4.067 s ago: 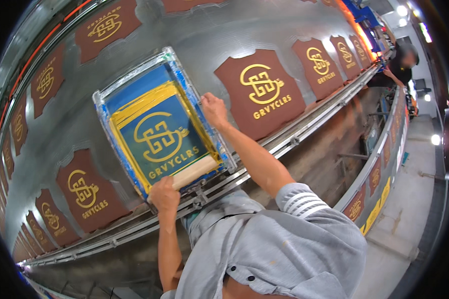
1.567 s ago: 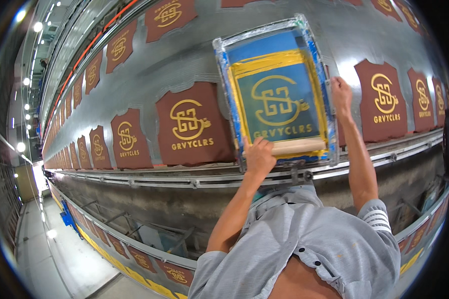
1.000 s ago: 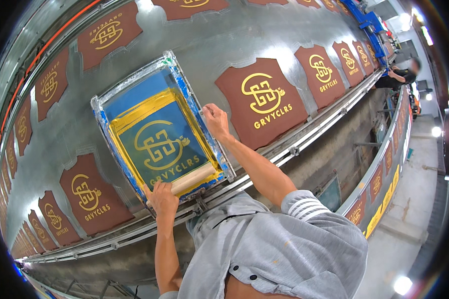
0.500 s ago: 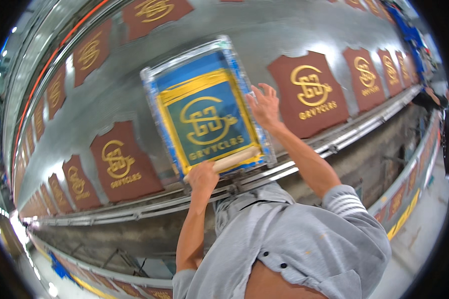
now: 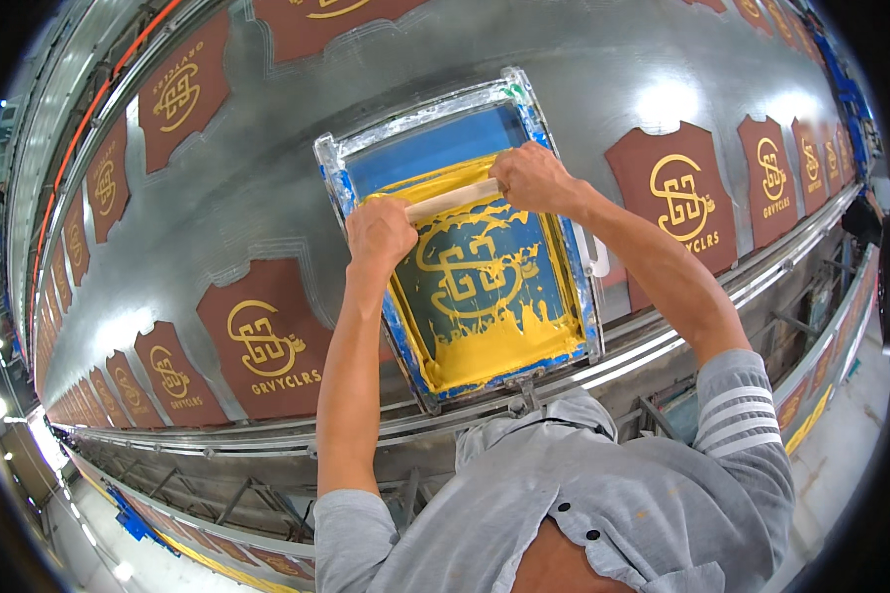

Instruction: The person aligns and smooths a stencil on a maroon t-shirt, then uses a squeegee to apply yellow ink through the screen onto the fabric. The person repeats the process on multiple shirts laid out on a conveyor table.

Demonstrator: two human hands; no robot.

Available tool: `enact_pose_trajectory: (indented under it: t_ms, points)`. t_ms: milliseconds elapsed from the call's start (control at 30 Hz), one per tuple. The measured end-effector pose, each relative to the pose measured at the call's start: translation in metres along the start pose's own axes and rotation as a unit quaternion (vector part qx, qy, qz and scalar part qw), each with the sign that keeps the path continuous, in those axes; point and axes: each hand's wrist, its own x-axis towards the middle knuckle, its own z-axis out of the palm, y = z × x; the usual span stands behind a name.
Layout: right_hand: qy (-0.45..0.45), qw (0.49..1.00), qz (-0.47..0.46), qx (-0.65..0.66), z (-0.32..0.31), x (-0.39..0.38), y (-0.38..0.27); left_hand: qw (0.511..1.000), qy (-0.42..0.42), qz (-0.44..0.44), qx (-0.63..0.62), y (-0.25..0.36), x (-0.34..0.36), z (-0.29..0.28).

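Both my hands grip a pale wooden squeegee (image 5: 455,201) by its two ends. My left hand (image 5: 382,231) is closed round the left end, my right hand (image 5: 537,178) round the right end. The squeegee lies across the upper part of a framed printing screen (image 5: 405,117). Thick yellow ink (image 5: 504,348) pools along the screen's near side, and streaks and splashes of it cover the stencil design in the middle. A blue strip of mesh shows beyond the squeegee. The squeegee's lower edge is hidden by ink and my hands.
The screen rests on a long grey printing table (image 5: 297,168). Brown shirt panels with yellow prints lie left (image 5: 265,341) and right (image 5: 670,193) of it, and along the far side. A metal rail (image 5: 653,346) runs along the near edge. Another table stands behind me.
My right hand has come from beside the frame onto the squeegee's right end. The squeegee has moved from the screen's near side to its far part. Yellow ink now streaks the stencil.
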Motion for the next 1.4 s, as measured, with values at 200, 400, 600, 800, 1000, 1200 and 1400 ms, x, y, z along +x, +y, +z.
enact_pose_trajectory:
  t_ms: [200,400,600,800,1000,1200,1400]
  points:
    - [0.112,0.992,-0.052,-0.012,0.02,-0.014,-0.001,0.997,0.057,0.017,-0.048,-0.003,-0.012,0.014]
    - [0.107,0.992,-0.064,0.001,0.039,-0.043,-0.013,0.998,0.041,-0.009,-0.042,0.002,-0.046,0.029]
    - [0.111,0.991,-0.076,0.007,0.071,-0.11,-0.035,0.992,0.087,0.001,-0.086,0.025,-0.122,0.061]
    - [0.125,0.989,-0.075,0.037,0.112,-0.186,-0.054,0.993,0.079,-0.004,-0.088,0.052,-0.206,0.097]
    - [0.105,0.992,-0.064,0.034,0.151,-0.243,-0.065,0.992,0.096,0.004,-0.088,0.078,-0.26,0.118]
    - [0.065,0.99,-0.095,0.087,0.115,-0.23,-0.071,0.999,0.039,0.022,-0.03,0.062,-0.247,0.105]
    - [0.374,0.885,0.219,0.17,0.097,-0.169,0.018,0.999,-0.019,-0.003,0.039,0.109,-0.235,0.077]
